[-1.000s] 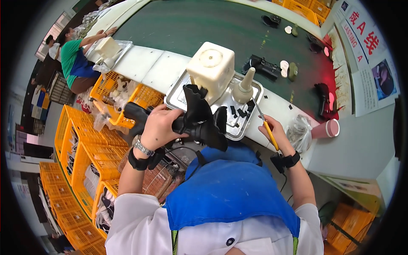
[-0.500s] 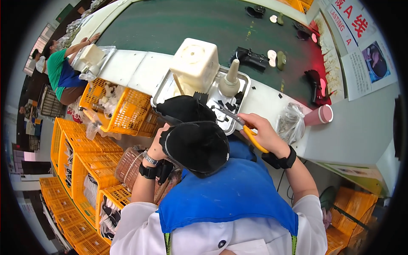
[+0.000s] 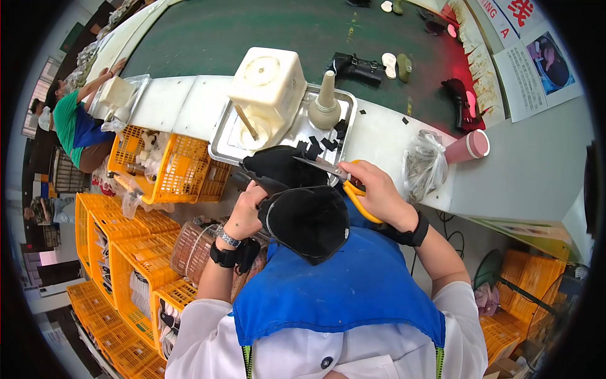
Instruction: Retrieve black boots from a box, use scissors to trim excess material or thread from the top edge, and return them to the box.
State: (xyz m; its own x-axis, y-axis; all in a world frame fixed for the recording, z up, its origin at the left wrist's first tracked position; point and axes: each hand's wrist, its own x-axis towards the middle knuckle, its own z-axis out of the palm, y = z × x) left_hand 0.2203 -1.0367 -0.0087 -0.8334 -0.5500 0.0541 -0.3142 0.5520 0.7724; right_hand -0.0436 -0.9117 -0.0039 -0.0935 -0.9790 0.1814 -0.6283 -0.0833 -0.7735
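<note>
A black boot upper (image 3: 308, 222), its wide opening facing me, is held up in front of my blue apron. My left hand (image 3: 245, 211) grips its left side with the fingers wrapped round the edge. In my right hand (image 3: 382, 192) is a pair of scissors (image 3: 358, 203) with yellow handles. Their blades point left and lie at the far edge of the upper; whether they touch it I cannot tell. Just beyond stands a metal tray (image 3: 214, 151) with black scraps (image 3: 314, 149), a grey-white nozzle bottle (image 3: 326, 112) and a square cream container (image 3: 273, 77).
Beyond the white ledge runs a green conveyor belt (image 3: 208, 47) with a black boot (image 3: 356, 68) and insoles. A plastic bag (image 3: 424, 165) and pink cup (image 3: 467, 147) stand right. Yellow crates (image 3: 180, 167) crowd the left, where a person (image 3: 72, 123) in green works.
The scissors have come left against the far edge of the boot upper. The upper has turned a little and shifted right with my left hand. The whole view has tilted slightly.
</note>
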